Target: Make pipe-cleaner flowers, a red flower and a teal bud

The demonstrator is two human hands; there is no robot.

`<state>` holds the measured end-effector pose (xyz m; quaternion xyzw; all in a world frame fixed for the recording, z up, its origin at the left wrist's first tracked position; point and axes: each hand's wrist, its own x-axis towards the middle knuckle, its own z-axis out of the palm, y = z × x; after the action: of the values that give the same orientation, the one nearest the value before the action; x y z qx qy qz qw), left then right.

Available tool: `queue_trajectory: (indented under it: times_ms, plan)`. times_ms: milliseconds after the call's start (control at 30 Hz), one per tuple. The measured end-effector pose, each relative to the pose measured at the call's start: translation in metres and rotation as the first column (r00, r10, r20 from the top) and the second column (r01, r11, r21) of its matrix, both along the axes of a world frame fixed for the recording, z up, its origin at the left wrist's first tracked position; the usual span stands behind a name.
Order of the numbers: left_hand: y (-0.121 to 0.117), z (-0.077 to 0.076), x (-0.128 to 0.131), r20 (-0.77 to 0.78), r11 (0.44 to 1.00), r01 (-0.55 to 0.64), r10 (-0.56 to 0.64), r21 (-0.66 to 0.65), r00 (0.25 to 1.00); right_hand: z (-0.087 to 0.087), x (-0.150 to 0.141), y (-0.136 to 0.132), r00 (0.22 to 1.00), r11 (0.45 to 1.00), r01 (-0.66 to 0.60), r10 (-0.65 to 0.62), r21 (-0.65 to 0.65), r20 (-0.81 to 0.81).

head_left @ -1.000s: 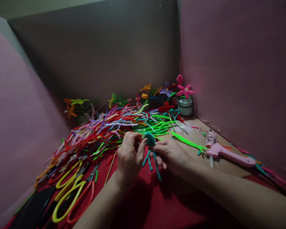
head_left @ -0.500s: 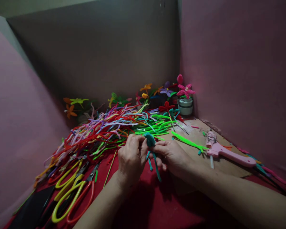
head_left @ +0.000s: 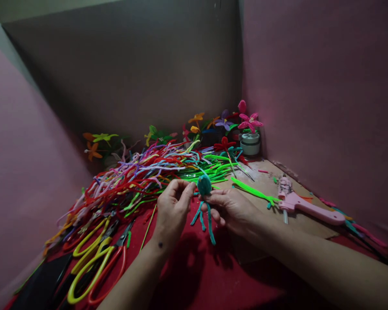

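Observation:
A teal pipe-cleaner flower bud (head_left: 204, 185) is held up at the centre, with several teal ends dangling below it. My right hand (head_left: 234, 209) pinches it just under the bud, its fingers curled. On the other side, my left hand (head_left: 174, 206) has thumb and forefinger closed together at the bud's left edge. Whether those fingertips grip a bit of it cannot be made out. A bundle of bright green pipe cleaners (head_left: 254, 191) lies right of my right hand, on brown cardboard (head_left: 305, 228).
A large heap of coloured pipe cleaners (head_left: 139, 172) fills the back left. Yellow-handled scissors (head_left: 90, 275) and red-handled scissors (head_left: 108, 282) lie at the left. A pink glue gun (head_left: 310, 209) rests on the cardboard. Pipe-cleaner flowers (head_left: 250, 122) stand along the wall.
My left hand has drawn slightly left and turned, uncovering the bud's left side. The dangling teal ends now show more spread out. My right hand keeps its pinch.

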<state>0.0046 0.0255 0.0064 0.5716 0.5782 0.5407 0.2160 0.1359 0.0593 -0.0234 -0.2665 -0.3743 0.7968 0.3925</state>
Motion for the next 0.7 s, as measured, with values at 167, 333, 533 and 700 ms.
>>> queue_trajectory:
  times_ms: [167, 333, 533, 700]
  plan:
    - [0.004, -0.004, 0.004, 0.104, 0.98, 0.161, -0.149, -0.121, 0.983, -0.002, 0.0, 0.001, 1.0, 1.0, 0.019, -0.019, 0.016, 0.003]
    - [0.0, -0.005, 0.007, 0.065, 0.976, 0.156, -0.148, -0.15, 0.987, -0.01, -0.001, 0.004, 1.0, 0.993, -0.011, 0.014, 0.117, -0.021]
    - [0.0, -0.004, 0.009, 0.048, 0.977, 0.123, -0.117, -0.175, 0.992, -0.011, -0.001, 0.004, 0.999, 0.994, -0.028, 0.025, 0.101, 0.034]
    - [0.002, -0.005, 0.01, 0.095, 0.974, 0.152, -0.138, -0.169, 0.986, -0.008, 0.0, 0.005, 0.999, 0.997, -0.021, 0.019, 0.077, 0.032]
